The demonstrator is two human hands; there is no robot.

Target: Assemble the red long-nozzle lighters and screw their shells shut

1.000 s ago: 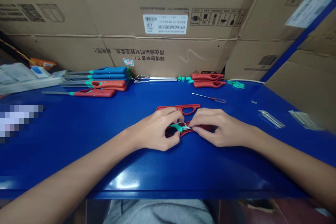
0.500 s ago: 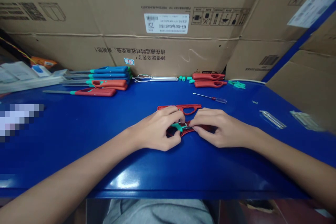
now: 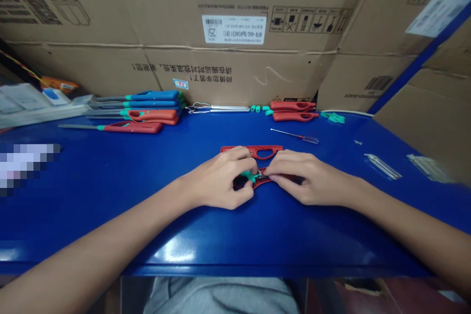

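Observation:
A red lighter shell half [image 3: 263, 180] lies on the blue table [image 3: 110, 191] at the middle, mostly covered by both hands. My left hand [image 3: 221, 179] is closed around its left end, thumb and fingers pinching a small teal part [image 3: 249, 175]. My right hand [image 3: 301, 176] is closed over the right end, fingertips pinched against the same spot. Just behind the hands lies a second red shell half [image 3: 262, 150], untouched.
Finished blue and red long lighters [image 3: 147, 110] are stacked at the back left. Metal tubes [image 3: 221, 108], teal caps [image 3: 257, 108], red shells [image 3: 292, 111] and a small screwdriver [image 3: 294, 135] lie at the back. Clear parts [image 3: 382, 166] lie at the right. Cardboard boxes [image 3: 235, 34] wall the rear.
Both hands stay on the red shell with only small finger shifts; the view has tilted slightly.

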